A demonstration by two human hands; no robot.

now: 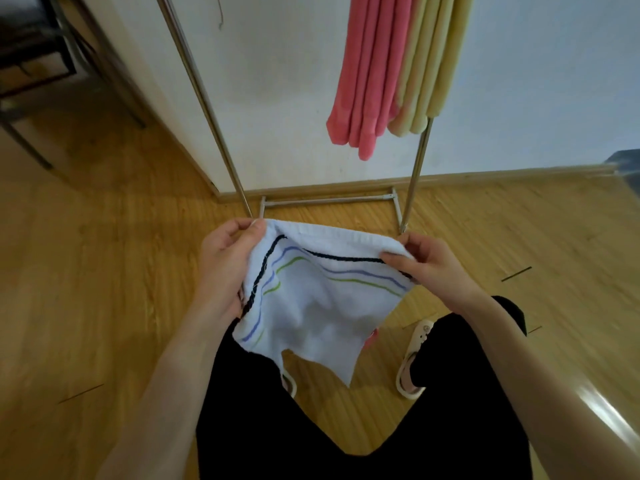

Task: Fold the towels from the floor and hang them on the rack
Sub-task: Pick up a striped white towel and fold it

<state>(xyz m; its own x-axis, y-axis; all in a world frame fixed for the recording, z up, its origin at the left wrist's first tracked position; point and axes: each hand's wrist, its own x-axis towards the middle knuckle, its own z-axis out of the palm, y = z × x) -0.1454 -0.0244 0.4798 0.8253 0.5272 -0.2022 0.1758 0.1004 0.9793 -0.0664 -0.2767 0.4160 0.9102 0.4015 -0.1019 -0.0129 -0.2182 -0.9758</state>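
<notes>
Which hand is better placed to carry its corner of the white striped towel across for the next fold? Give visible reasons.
Probably the left hand. It pinches the white striped towel at the higher corner with slack cloth hanging below it, while the right hand holds its corner steady as an anchor.

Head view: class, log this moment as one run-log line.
left hand: grips white towel | right hand: pinches it | rack: pink towel, yellow towel hung
</notes>
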